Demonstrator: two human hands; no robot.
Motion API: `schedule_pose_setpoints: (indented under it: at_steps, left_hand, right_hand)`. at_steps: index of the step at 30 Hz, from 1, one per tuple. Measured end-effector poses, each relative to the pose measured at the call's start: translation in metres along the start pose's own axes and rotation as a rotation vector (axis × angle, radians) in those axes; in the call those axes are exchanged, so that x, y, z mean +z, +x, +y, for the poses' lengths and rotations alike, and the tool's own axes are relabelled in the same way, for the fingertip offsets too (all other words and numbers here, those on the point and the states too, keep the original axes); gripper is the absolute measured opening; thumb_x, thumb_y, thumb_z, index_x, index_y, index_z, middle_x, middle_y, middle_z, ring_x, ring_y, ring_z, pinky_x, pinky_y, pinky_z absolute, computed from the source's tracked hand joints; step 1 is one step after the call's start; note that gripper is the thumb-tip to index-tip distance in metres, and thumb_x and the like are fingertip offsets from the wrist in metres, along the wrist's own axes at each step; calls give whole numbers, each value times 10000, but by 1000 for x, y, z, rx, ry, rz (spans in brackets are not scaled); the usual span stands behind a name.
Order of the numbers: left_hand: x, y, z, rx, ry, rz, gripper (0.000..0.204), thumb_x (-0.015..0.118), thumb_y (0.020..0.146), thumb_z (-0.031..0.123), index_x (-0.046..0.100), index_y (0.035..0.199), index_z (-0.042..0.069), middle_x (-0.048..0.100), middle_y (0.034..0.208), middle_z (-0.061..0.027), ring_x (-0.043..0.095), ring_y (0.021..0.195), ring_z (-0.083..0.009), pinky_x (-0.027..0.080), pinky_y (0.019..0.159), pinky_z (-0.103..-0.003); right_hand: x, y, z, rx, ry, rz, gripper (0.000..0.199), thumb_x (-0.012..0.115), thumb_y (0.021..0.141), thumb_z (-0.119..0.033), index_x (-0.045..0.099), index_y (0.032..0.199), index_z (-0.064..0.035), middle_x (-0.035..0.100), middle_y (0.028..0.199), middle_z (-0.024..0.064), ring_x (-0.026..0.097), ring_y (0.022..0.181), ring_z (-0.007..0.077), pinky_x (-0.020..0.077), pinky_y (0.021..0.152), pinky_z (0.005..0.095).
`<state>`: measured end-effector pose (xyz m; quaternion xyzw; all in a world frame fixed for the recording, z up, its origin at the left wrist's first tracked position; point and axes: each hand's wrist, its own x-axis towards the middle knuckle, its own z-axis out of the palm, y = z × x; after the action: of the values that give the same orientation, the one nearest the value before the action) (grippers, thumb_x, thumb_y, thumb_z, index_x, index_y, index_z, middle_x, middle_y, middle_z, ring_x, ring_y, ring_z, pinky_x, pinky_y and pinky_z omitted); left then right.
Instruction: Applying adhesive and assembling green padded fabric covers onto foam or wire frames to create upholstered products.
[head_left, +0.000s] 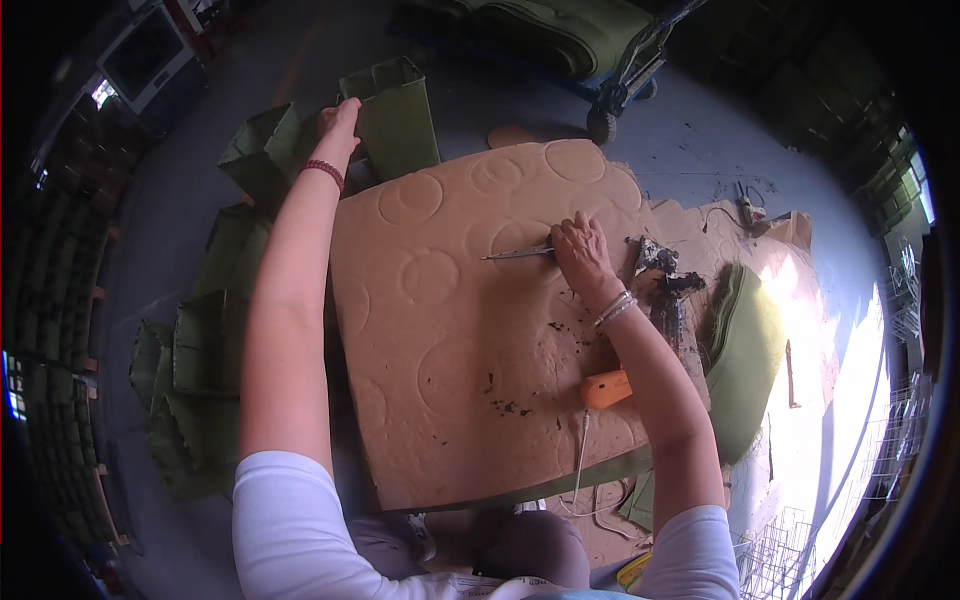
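At the far left of the table my left hand [341, 122] reaches out, fingers closed at the upper left edge of a tall square green felt box [402, 125]. Another green box [262, 150] stands just left of that hand. My right hand [583, 252] is over the cardboard-covered table [460, 330], closed round a pair of scissors [518, 254], whose slim metal blades point left. The fingers hide most of the handles. Under my right forearm lies an orange glue gun [603, 390] with a pale cord, partly covered by the arm.
Black, lumpy residue [668, 275] sits on the table's right side. Green felt sheets [750, 350] lie beyond it. Several open green boxes [210, 340] stand left of the table. A wheeled cart [602, 122] with felt is at the back. Wire racks [785, 560] are at lower right.
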<state>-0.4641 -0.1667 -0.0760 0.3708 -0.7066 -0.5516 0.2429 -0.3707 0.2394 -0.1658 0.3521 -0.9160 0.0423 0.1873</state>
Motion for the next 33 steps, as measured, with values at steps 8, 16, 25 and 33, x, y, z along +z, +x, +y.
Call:
schedule_pose_setpoints:
  at_steps: [8, 16, 25, 33]
  left_hand:
    - [-10, 21, -10, -6, -70, 72, 402, 625, 828, 198, 558, 1111, -80, 572, 1156, -220, 635, 959, -331, 619, 705, -387]
    - [-86, -25, 52, 487, 173, -16, 99, 534, 785, 34, 613, 740, -4, 618, 697, -110, 660, 668, -202, 587, 543, -317]
    - [-225, -223, 182, 890, 504, -244, 266, 519, 822, 68, 674, 1027, -3, 702, 821, -127, 674, 714, -166, 567, 642, -310]
    - [-234, -348, 72, 780, 545, -679, 290, 510, 749, 24, 640, 979, -94, 664, 777, -213, 662, 688, -233, 521, 647, -338]
  right_hand:
    - [-42, -15, -13, 94, 345, -30, 192, 685, 706, -164, 581, 790, -27, 605, 673, 115, 587, 799, 291, 466, 670, 414]
    - [-120, -74, -4, 507, 1472, 143, 215, 737, 804, -197, 586, 827, -45, 572, 694, -47, 502, 609, 29, 392, 549, 200]
    - [-232, -147, -42, 462, 1558, 132, 524, 756, 728, -525, 607, 875, -45, 596, 718, 2, 553, 672, 68, 404, 613, 202]
    - [-220, -143, -97, 576, 1505, 318, 164, 718, 838, -151, 622, 900, -34, 628, 784, -35, 555, 703, 28, 419, 627, 175]
